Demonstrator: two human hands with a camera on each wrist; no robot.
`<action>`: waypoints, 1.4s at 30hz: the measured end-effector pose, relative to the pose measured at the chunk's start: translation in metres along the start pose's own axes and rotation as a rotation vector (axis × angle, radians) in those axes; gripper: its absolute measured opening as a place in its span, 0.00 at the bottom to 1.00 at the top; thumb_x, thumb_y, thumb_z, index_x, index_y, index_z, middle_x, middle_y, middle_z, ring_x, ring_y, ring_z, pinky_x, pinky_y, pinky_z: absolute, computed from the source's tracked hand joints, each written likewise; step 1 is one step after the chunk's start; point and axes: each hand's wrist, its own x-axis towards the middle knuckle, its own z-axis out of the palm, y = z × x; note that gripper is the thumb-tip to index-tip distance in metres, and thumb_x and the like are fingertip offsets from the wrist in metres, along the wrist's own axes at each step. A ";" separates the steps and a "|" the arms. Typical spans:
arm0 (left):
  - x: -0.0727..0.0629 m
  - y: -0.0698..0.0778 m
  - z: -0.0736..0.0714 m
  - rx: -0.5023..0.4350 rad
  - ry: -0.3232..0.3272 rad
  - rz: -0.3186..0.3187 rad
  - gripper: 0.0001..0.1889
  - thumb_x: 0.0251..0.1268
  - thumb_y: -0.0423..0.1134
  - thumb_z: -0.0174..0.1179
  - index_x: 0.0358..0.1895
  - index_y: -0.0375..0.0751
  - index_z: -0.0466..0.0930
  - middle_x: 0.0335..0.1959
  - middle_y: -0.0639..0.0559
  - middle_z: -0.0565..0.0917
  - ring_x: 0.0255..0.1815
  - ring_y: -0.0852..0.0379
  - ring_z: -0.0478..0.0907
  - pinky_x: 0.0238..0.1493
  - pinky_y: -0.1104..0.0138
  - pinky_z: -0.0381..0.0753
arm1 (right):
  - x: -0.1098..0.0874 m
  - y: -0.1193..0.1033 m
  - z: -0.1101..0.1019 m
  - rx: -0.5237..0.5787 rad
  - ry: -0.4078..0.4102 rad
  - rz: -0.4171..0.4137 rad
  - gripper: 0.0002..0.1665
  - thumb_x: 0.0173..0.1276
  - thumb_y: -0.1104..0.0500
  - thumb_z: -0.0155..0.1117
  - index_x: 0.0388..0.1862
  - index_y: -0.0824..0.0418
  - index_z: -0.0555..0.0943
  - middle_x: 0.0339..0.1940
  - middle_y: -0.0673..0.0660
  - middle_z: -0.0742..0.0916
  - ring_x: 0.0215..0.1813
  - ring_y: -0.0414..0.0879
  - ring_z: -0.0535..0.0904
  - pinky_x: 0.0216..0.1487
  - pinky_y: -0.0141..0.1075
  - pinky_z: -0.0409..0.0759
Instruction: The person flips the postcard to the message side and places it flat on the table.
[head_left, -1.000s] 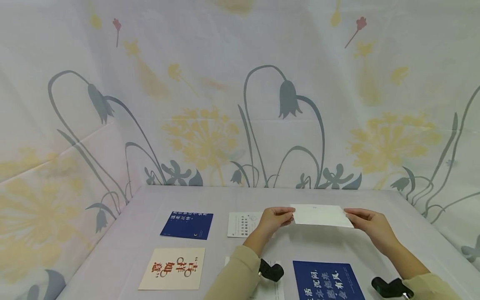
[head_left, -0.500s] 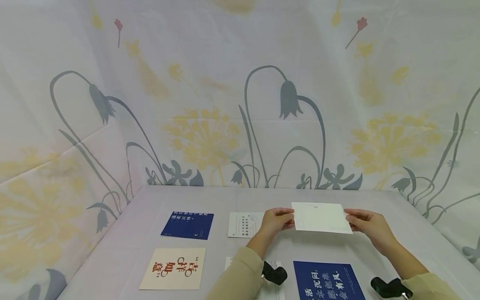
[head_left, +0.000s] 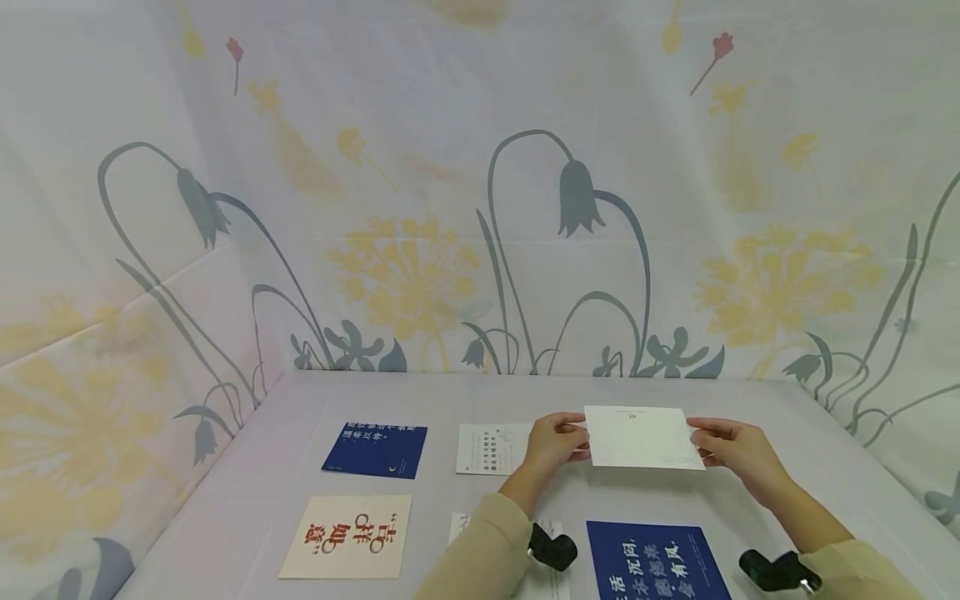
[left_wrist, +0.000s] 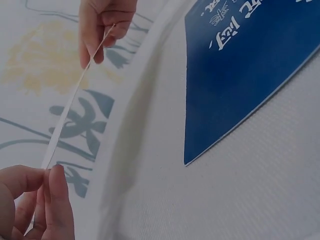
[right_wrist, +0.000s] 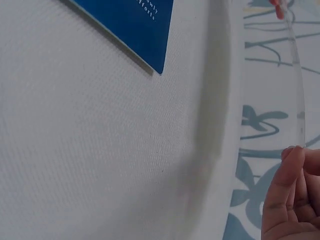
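A white postcard [head_left: 643, 439] hangs tilted above the back right of the table, its pale side with faint print toward the head camera. My left hand [head_left: 552, 446] pinches its left edge between thumb and fingers, and my right hand [head_left: 738, 457] pinches the right edge. The left wrist view shows the card [left_wrist: 65, 116] almost edge-on between both hands. From the right wrist the card [right_wrist: 298, 85] also looks like a thin strip. Below it on the table lies a blue postcard [head_left: 658, 560] with white lettering, touched by neither hand.
Farther left lie another blue card [head_left: 377, 450] and a cream card with red characters [head_left: 345, 537]. A white printed card [head_left: 483, 450] is partly behind my left hand; one more [head_left: 545, 581] is mostly under my left sleeve. A flower-patterned cloth [head_left: 420, 183] rises behind the table.
The held card has tipped so that more of its white face shows, its lower edge now lower in view. Both hands keep their hold and barely shift. The cards on the table stay put.
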 end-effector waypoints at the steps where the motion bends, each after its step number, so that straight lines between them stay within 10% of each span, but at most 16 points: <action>1: 0.000 0.000 0.001 0.014 0.010 0.001 0.13 0.55 0.21 0.59 0.45 0.32 0.81 0.27 0.49 0.79 0.24 0.58 0.79 0.29 0.66 0.82 | 0.000 0.000 0.000 -0.002 -0.001 0.003 0.28 0.68 0.60 0.57 0.59 0.80 0.67 0.38 0.60 0.83 0.31 0.41 0.78 0.33 0.32 0.80; 42: 0.001 -0.010 0.006 0.365 0.069 -0.070 0.12 0.52 0.21 0.61 0.40 0.35 0.81 0.11 0.50 0.78 0.09 0.63 0.72 0.14 0.74 0.75 | 0.013 0.016 0.019 -0.106 -0.055 0.143 0.29 0.59 0.64 0.62 0.55 0.80 0.69 0.29 0.55 0.80 0.27 0.45 0.74 0.26 0.33 0.75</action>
